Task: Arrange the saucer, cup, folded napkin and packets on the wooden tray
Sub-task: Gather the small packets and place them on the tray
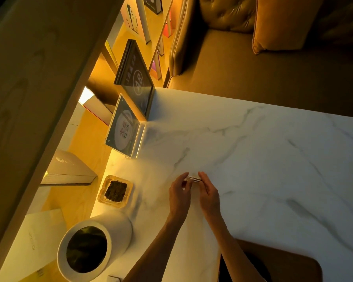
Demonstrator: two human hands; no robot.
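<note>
Both my hands are together over the white marble table (263, 151). My left hand (178, 195) and my right hand (209, 195) each pinch one end of a small thin packet (193, 179) held just above the tabletop. The packet is narrow and pale, and its print is too small to read. No wooden tray, saucer, cup or napkin shows in the head view.
A white cylindrical pot (92, 247) with a dark inside stands at the near left. Beyond it sits a square amber glass dish (115, 191) with dark contents. Two acrylic sign stands (124, 131) line the table's left edge. A brown sofa (253, 58) lies beyond the table.
</note>
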